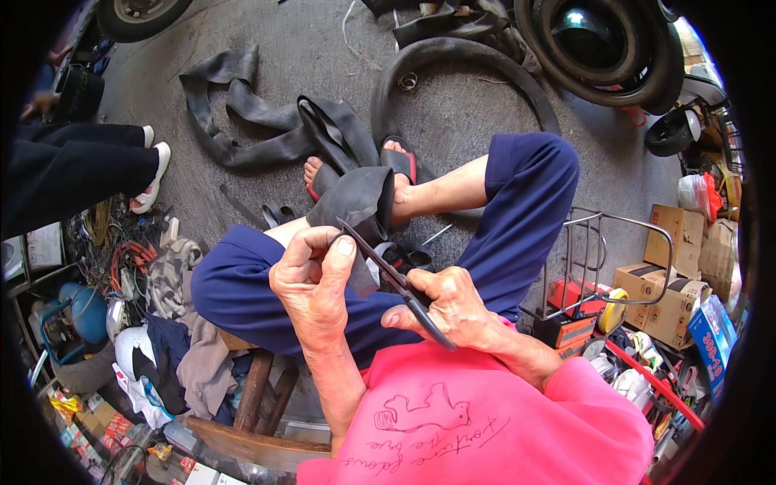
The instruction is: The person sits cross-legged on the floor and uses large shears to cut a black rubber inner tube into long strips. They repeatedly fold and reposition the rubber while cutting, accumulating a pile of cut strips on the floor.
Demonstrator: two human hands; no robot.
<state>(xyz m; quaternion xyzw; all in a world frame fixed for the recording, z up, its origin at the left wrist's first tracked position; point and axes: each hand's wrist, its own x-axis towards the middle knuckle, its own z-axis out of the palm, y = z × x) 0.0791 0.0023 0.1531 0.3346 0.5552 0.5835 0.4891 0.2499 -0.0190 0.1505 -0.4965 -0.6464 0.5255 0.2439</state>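
Large scissors (394, 276) with dark handles lie in my right hand (454, 303), its fingers around the handles. Between the thumb and fingers of my left hand (318, 267) is pinched the edge of a dark rubber strip, close to the blades. A wide piece of black rubber inner tube (354, 200) hangs just beyond, between my knees. From there, long flattened rubber tube (242, 145) spreads over the floor past my feet. How far the blades are apart is hard to tell.
A round inner tube (461, 48) and a wheel with a tire (597, 42) lie ahead. A metal rack (606, 221) and cardboard boxes (661, 297) stand at the right. At the left are a person's legs (79, 163), tangled wires and a blue tank (85, 312). A wooden stool (254, 436) is below.
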